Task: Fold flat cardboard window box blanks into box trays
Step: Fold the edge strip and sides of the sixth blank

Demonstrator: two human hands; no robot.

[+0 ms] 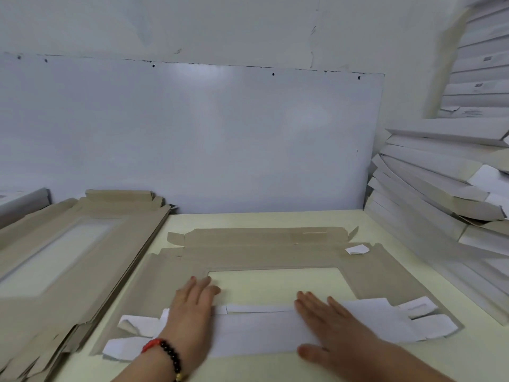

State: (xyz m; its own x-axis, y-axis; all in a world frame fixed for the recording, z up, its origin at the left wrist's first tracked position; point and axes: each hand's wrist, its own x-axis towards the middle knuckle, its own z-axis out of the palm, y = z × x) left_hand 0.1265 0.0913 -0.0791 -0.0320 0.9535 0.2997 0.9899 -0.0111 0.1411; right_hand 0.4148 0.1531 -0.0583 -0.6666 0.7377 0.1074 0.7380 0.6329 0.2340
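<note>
Both hands, left (pixel 192 304) and right (pixel 327 323), press flat with fingers straight and slightly spread on the near flap (pixel 256 334), likely creasing it; blank (pixel 261 255) lies mid-table (pixel 275 219), stack (pixel 74 244) left, trays (pixel 429 183) right.

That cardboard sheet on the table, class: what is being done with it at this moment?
A person is folding a flat window box blank on the table. Both hands lie flat: the left hand and the right hand press the near flap, already turned over white side up, down onto the blank. The far flaps still lie flat. A stack of unfolded blanks waits at left; finished trays are piled at right.
</note>
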